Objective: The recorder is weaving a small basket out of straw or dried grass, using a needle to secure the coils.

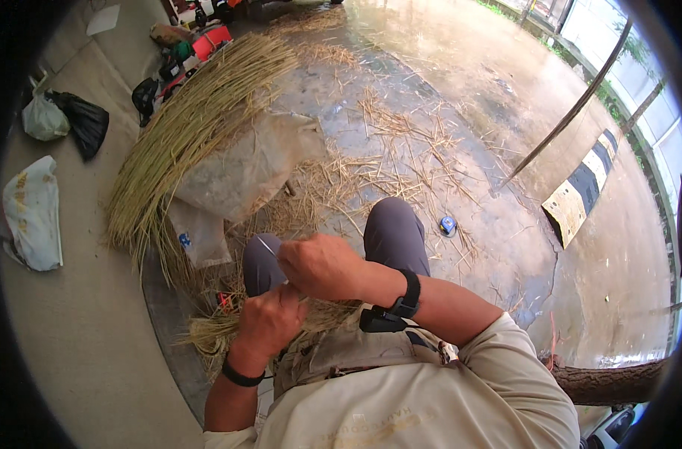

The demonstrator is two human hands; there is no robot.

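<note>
My right hand (318,266) is closed, with a thin, pale, shiny rod (265,245) sticking out of it toward the upper left. Just below and touching it, my left hand (270,323) is closed on something I cannot make out; the right hand partly hides its fingertips. Both are over my lap, between grey-trousered knees. Loose straw (333,187) lies around my legs, and a tied-looking straw bundle (210,331) is low beside my left leg.
Long straw stalks (184,142) lie by a crumpled plastic sheet (243,168). Bags (32,209) sit at left. At right are a blue tape measure (448,225), a slanting pole (565,120), a striped ramp (580,187) and a tree trunk (610,383).
</note>
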